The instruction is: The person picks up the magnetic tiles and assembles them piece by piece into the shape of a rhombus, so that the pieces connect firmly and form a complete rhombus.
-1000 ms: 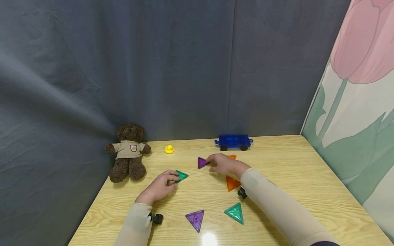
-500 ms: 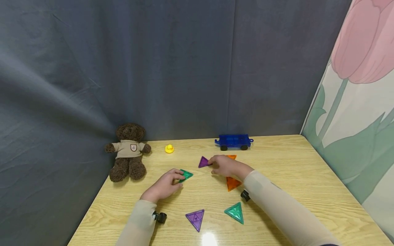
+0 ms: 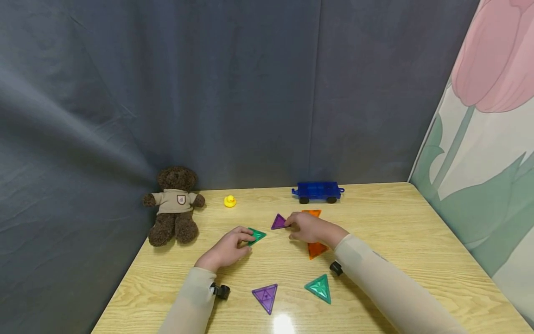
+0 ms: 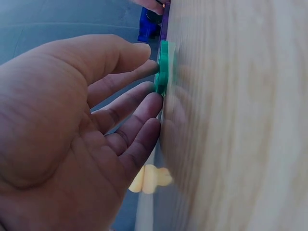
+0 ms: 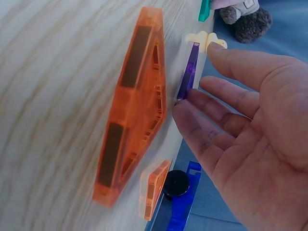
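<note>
My left hand (image 3: 231, 247) touches a green translucent triangle tile (image 3: 257, 236) lying flat on the table. In the left wrist view its fingertips rest against the green tile (image 4: 163, 67), the fingers bent only slightly. My right hand (image 3: 308, 226) reaches to a purple triangle tile (image 3: 278, 222) right of the green one. Seen from the right wrist, relaxed fingertips meet the near end of the purple tile (image 5: 189, 72), while the thumb stands apart from it. Beneath and behind the right hand lie two orange triangle tiles, the nearer one (image 3: 318, 250) and the farther one (image 3: 313, 213), both partly hidden.
A second purple triangle (image 3: 265, 297) and a second green triangle (image 3: 319, 288) lie nearer the front. At the back stand a blue toy wagon (image 3: 318, 191) and a yellow duck (image 3: 230, 201). A brown teddy bear (image 3: 175, 204) sits at left, before a dark curtain (image 3: 233, 102).
The left hand and the green tile have slid right and slightly away. The purple tile has turned and shifted a little right, with the right hand moving alongside.
</note>
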